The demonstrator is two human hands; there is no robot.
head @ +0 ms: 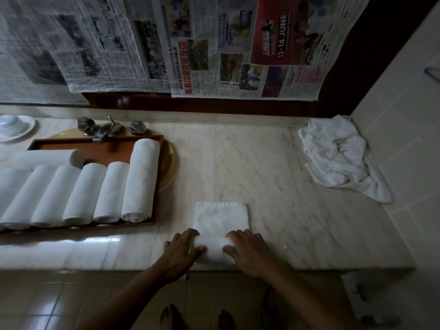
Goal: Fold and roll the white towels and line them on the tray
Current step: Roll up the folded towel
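White half-rolled terry towel (220, 219), lower centre: my left hand (183, 252) and right hand (247, 254) curl round its rolled ends, forearms angling inward.

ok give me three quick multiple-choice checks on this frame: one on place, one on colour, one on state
1. Where is the crumpled towel?
A) back right corner of the counter
B) on the floor
C) draped over the tap

2. What colour is the tray?
A) green
B) reddish brown
C) blue

3. The front towel, held by the left hand and right hand, is:
A) fully rolled
B) partly rolled
C) crumpled in a heap

Answers:
1 A, the heap lies where the counter meets the right wall.
2 B, the bare floor and rim behind the rolls show reddish brown.
3 B, a roll sits under the fingers while a flat folded strip lies beyond it.
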